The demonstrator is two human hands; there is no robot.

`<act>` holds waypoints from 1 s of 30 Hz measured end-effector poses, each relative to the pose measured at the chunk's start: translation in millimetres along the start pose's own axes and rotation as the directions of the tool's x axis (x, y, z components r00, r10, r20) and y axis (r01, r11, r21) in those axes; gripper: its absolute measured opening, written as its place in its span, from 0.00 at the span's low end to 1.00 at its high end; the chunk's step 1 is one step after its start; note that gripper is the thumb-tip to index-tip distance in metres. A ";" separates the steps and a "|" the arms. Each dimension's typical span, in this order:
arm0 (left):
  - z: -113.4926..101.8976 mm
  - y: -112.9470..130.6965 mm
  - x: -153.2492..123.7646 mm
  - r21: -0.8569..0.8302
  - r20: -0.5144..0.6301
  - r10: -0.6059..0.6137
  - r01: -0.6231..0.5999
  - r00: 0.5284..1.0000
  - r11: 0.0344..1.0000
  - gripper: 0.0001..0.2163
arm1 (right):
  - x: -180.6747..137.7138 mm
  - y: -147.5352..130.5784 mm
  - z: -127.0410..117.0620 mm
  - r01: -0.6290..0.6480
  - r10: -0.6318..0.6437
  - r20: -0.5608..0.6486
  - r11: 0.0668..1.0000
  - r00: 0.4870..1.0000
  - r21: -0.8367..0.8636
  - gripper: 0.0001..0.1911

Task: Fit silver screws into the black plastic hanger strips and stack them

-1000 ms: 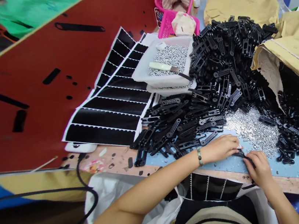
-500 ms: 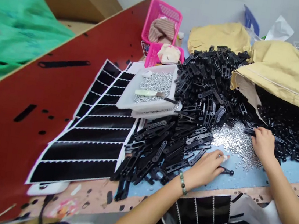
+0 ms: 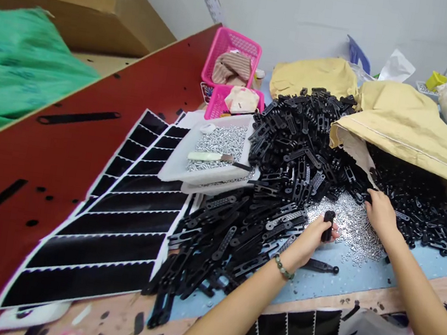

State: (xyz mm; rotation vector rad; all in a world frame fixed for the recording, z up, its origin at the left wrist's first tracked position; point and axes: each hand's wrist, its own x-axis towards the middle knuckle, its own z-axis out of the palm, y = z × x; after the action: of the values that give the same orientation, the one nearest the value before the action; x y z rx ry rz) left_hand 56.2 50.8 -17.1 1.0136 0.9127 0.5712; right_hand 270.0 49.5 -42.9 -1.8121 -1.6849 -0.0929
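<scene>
My left hand [image 3: 316, 234] is closed around a short black plastic piece [image 3: 328, 226], which stands upright between thumb and fingers. Below that hand, a black bar with a round knob end [image 3: 321, 266] lies on the blue tabletop. My right hand [image 3: 380, 214] reaches to the far edge of a heap of small silver metal pins [image 3: 351, 224]. Its fingers are bent together beside the black parts at the bag's mouth; what they hold, if anything, is hidden. Left of the pins spreads a large pile of black plastic links [image 3: 289, 171], some with ribbed faces.
A yellow paper bag [image 3: 413, 122] lies open on its side, spilling black parts. White tubs [image 3: 175, 155] of silver pins carry a green-handled knife [image 3: 208, 156]. Pink baskets [image 3: 251, 44], black sticker sheets [image 3: 116, 219] and a slanting red board [image 3: 1, 236] stand left.
My left hand has lifted off the table and now grips the black piece upright. My right hand stays by the pins. The whole view has shifted slightly.
</scene>
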 end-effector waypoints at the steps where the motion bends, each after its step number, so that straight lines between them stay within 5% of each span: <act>1: -2.2 0.1 -3.2 0.007 -0.008 -0.004 0.004 1.000 1.000 0.08 | 6.7 7.6 2.6 0.003 -0.002 0.020 1.000 1.000 -0.014 0.10; 4: -7.2 3.2 -10.8 0.038 -0.055 0.028 -0.026 0.998 0.999 0.06 | 12.2 12.6 4.4 0.034 -0.036 0.053 0.999 0.998 0.033 0.09; 7: -7.8 8.2 -12.0 0.039 -0.128 0.118 -0.113 0.985 0.993 0.06 | -1.7 -7.8 -1.2 -0.081 0.082 0.008 0.946 0.997 0.313 0.07; 10: 0.4 8.7 -11.4 -0.016 -0.189 0.167 -0.173 0.968 0.985 0.13 | -20.5 -47.1 -3.0 -0.274 0.330 0.068 0.631 0.941 0.726 0.11; 12: 10.0 5.0 -13.8 -0.059 -0.200 0.162 -0.176 0.966 0.983 0.15 | -26.8 -75.9 -0.5 -0.316 0.427 0.113 0.442 0.897 0.840 0.13; 14: 18.6 -0.6 -19.3 -0.089 -0.189 0.145 -0.164 0.971 0.983 0.15 | -26.5 -99.1 2.5 -0.324 0.487 0.120 0.358 0.865 0.876 0.14; 22: 6.2 -3.5 -36.9 0.088 0.077 0.075 -0.082 0.994 0.993 0.11 | -30.1 -108.9 -3.9 -0.257 0.260 0.145 0.478 0.955 0.840 0.11; 26: -4.8 4.1 -38.2 0.045 0.055 0.094 -0.096 0.994 0.994 0.12 | -44.3 -93.3 -16.4 -0.277 0.212 0.195 0.499 0.958 0.821 0.11; 30: -6.1 9.7 -40.6 0.354 0.034 0.222 -0.219 0.974 0.909 0.10 | -50.4 -88.5 -27.1 -0.260 0.099 0.254 0.611 0.962 0.748 0.09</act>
State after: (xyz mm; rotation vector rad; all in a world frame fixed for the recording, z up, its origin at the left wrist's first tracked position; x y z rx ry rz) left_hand 29.9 26.7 5.5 1.4580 0.9337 0.6108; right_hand 190.7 -11.3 -9.4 -1.3002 -1.3121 0.8164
